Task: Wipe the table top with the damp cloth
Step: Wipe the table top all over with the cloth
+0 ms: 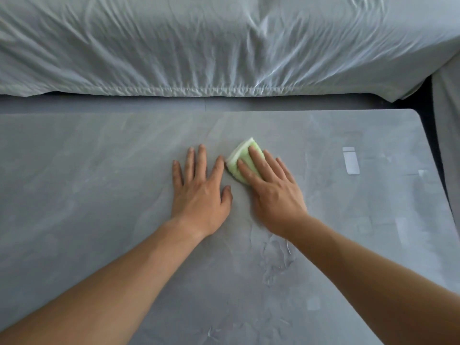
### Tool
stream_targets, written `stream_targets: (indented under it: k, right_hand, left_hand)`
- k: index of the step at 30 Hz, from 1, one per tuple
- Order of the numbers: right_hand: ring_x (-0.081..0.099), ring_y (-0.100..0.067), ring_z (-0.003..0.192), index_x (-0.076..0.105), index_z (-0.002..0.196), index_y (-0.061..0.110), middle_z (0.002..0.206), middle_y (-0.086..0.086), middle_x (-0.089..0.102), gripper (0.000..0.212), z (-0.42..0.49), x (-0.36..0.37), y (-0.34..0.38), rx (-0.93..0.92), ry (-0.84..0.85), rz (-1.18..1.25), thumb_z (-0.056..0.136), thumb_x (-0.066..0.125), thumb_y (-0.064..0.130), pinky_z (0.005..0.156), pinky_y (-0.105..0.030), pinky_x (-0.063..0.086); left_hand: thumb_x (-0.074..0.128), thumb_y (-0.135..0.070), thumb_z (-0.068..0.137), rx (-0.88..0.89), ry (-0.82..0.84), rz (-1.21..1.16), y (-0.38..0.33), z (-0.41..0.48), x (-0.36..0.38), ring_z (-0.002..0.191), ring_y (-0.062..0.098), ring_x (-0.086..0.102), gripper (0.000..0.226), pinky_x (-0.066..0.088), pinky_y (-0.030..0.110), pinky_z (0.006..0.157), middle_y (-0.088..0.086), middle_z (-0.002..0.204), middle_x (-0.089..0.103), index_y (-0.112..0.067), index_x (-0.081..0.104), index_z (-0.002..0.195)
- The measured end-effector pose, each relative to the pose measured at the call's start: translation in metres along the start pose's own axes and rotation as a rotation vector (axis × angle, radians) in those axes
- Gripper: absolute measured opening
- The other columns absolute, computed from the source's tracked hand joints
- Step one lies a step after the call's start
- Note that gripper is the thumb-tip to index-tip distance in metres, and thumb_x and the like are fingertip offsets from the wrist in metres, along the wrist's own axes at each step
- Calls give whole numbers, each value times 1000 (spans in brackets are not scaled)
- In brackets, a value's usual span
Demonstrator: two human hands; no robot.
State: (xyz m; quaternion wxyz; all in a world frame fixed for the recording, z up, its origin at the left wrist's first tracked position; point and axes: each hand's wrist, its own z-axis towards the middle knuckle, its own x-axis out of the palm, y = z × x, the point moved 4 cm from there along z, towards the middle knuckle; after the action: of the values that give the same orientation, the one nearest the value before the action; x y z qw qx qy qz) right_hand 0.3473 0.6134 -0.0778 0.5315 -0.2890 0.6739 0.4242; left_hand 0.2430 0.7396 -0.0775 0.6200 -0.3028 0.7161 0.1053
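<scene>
We are in a home, most likely a bedroom. Right behind the grey, stone-patterned tabletop (99,185) we see a bed (224,46) stretching across the whole width of the view, its mattress wrapped in a pale, wrinkled fitted sheet (174,89) with a gathered elastic hem along the lower edge. The tabletop stands just beside the bed, with only a narrow dark gap between them. At the right we see more pale fabric past the tabletop's rounded corner.

table top (99,170) matt grey, stone-look; cloth (242,155) soft green terry; sheet (224,46) wrinkled fabric
</scene>
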Motion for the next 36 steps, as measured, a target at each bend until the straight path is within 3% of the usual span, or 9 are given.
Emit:
stream_targets:
  k: [2, 7, 12, 18, 24, 28, 30, 33, 36]
  right_hand:
    - [23, -32, 149, 36, 151, 33, 163, -3, 22, 65, 6, -8, -23, 3, 0, -34, 88, 44, 19, 122, -48, 17]
    - [8, -28, 153, 27, 154, 36, 166, 0, 7, 69, 18, -24, -61, 372, -51, 26, 90, 42, 16, 124, -39, 2]
    - [21, -34, 149, 37, 151, 31, 163, -5, 22, 67, -18, -13, -42, 85, -8, -2, 86, 46, 16, 122, -49, 15]
    - [7, -27, 153, 26, 154, 36, 166, 1, 7, 69, 4, -27, -84, 368, -57, 30, 90, 43, 15, 124, -41, 3]
    - [20, -33, 150, 35, 151, 31, 164, -5, 20, 70, -35, -20, -72, 52, 17, -21, 85, 53, 14, 123, -46, 13]
    - [11, -29, 152, 29, 153, 35, 166, 0, 10, 67, -16, -39, -120, 352, -35, 21, 92, 44, 14, 124, -42, 8]
    - [10, -29, 152, 29, 154, 34, 166, -1, 9, 66, -15, -40, -118, 394, -70, 38, 93, 43, 14, 123, -43, 10]
    - [20, -34, 149, 36, 151, 30, 165, -6, 18, 66, -35, -27, -94, 232, -70, 13, 87, 46, 16, 121, -47, 19]
    - [27, -35, 147, 42, 148, 29, 162, -8, 25, 62, -42, -27, -98, 122, -38, 1, 86, 35, 25, 119, -49, 24]
  left_hand:
    - [33, -50, 88, -24, 1, 14, -4, 0, 1, 150, 33, -7, 71, -2, 58, 118, 16, 163, -1, -24, 19, 153]
    - [29, -51, 86, -39, -10, 52, -6, -1, 4, 150, 35, -3, 74, 0, 59, 118, 18, 163, 2, -22, 21, 154]
    - [28, -53, 85, -67, 8, 78, -12, -2, 3, 150, 33, -5, 77, 1, 59, 118, 19, 162, 1, -20, 19, 154]
    - [22, -57, 84, -96, 50, 98, -18, -1, 5, 150, 31, -12, 81, -1, 57, 118, 19, 162, -7, -18, 10, 155]
    - [23, -59, 85, -106, 42, 104, -17, -2, 7, 150, 30, -11, 82, -1, 57, 119, 18, 163, -6, -19, 11, 155]
    - [20, -60, 85, -113, 50, 99, -17, -2, 7, 150, 28, -14, 82, -3, 55, 119, 16, 163, -9, -20, 9, 155]
    - [21, -60, 85, -109, 48, 105, -17, -2, 8, 150, 28, -14, 82, -3, 55, 119, 16, 163, -9, -20, 9, 155]
    - [23, -59, 86, -109, 32, 104, -18, -2, 8, 150, 29, -12, 81, -3, 55, 119, 17, 163, -8, -20, 11, 155]
    - [28, -58, 92, -99, 36, 120, -16, -2, 7, 150, 27, -13, 76, -3, 53, 120, 15, 163, -9, -22, 8, 155]
